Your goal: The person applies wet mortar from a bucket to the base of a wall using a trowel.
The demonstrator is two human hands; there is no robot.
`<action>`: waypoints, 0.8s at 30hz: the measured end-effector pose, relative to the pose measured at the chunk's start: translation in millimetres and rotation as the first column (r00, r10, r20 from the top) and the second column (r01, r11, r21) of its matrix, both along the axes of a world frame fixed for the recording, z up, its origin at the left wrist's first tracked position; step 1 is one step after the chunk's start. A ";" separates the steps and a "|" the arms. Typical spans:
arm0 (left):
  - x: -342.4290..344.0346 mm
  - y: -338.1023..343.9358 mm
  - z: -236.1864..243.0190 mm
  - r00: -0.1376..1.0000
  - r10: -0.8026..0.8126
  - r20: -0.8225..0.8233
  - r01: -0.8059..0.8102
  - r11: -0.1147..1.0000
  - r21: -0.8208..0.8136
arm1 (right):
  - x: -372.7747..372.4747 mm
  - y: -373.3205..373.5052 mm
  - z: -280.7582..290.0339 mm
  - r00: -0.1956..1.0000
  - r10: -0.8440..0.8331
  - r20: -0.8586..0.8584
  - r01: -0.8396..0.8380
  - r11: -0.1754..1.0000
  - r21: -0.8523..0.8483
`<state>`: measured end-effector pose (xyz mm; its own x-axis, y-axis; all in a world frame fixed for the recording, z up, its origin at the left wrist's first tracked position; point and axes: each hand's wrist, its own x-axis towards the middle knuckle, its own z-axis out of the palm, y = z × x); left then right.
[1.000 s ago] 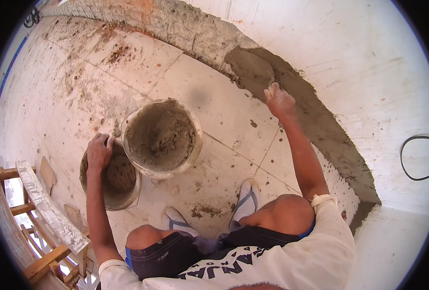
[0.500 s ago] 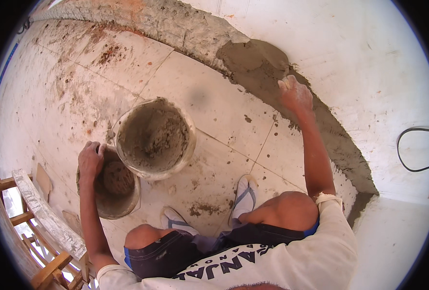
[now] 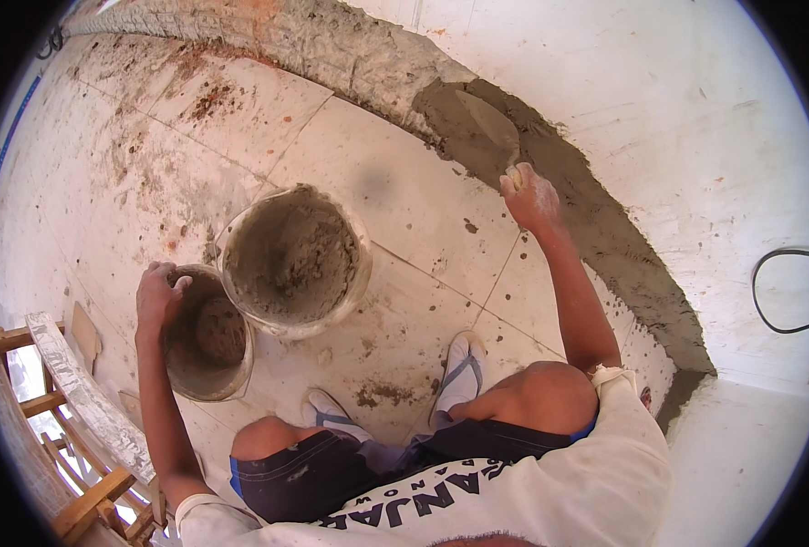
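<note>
My right hand is closed round the handle of a pointed trowel. The blade lies over wet grey mortar, which runs as a band along the foot of the white wall. Off to the left, my left hand grips the rim of a small bucket, thumb on the inner side. That bucket has mortar smeared inside. Touching it is a larger bucket, its walls coated with grey mortar.
Pale floor tiles carry mortar crumbs and reddish dirt. A rough, unsmoothed strip continues along the wall's foot at the far left. Wooden framework stands at the near left. A black cable loop hangs at the right.
My right hand has drawn left and nearer to me, and the trowel blade now shows flat over the mortar. My left hand and the small bucket have shifted slightly.
</note>
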<state>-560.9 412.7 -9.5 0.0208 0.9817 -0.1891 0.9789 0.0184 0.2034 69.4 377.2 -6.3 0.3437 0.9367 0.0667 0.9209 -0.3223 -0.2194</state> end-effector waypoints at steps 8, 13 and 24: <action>-63.2 -35.5 -4.9 0.964 0.202 -0.171 -0.201 0.979 0.020 | -7.0 -8.5 1.3 0.987 -0.083 -0.138 0.075 0.995 -0.062; -106.6 -48.1 -25.4 0.953 0.283 0.104 -0.270 0.955 -0.121 | -8.9 -10.4 2.5 0.980 -0.093 -0.175 0.090 0.996 -0.024; -151.4 -59.5 15.4 0.731 0.303 0.611 -0.424 0.904 0.059 | -39.9 12.0 25.4 0.981 -0.004 -0.193 0.003 1.000 -0.008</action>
